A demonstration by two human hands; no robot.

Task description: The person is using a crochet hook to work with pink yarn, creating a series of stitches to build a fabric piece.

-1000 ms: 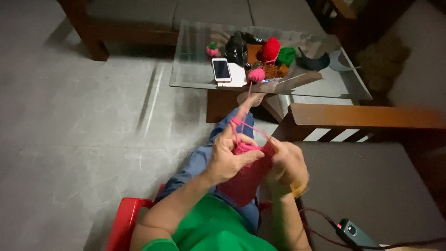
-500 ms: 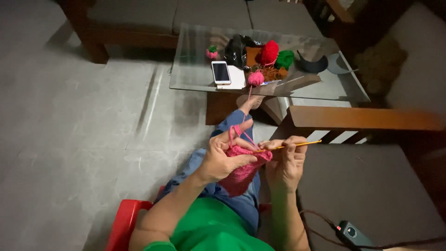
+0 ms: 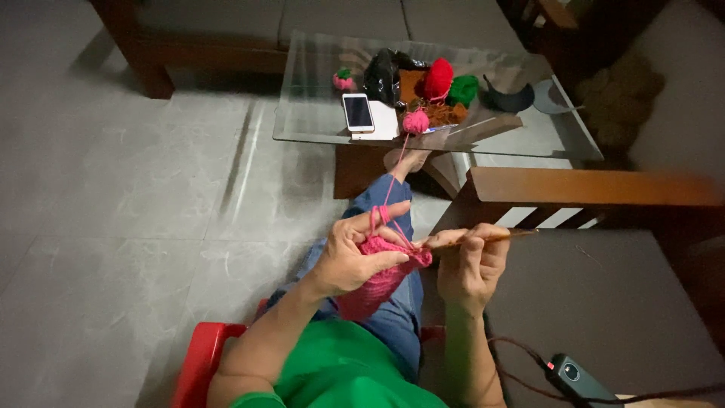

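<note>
My left hand (image 3: 353, 255) holds a pink crocheted piece (image 3: 375, 281) over my lap, with pink yarn (image 3: 392, 185) looped over its raised forefinger. My right hand (image 3: 470, 264) grips a thin wooden crochet hook (image 3: 491, 237) that points left into the piece's top edge. The strand runs up to a small pink yarn ball (image 3: 415, 121) at the front edge of the glass coffee table (image 3: 317, 98). My legs in blue jeans (image 3: 396, 317) stretch toward the table.
On the table lie a white phone (image 3: 357, 112), a black bag (image 3: 381, 75), red yarn (image 3: 438, 78), green yarn (image 3: 463, 89) and a dark bowl (image 3: 507, 95). A wooden armrest (image 3: 596, 187) and grey seat (image 3: 596, 295) are at right. I sit on a red stool (image 3: 198, 361). A black device (image 3: 578, 375) lies lower right.
My right hand has drawn the hook out to the right, then back into the piece's edge. My left forefinger has lifted with the yarn over it.
</note>
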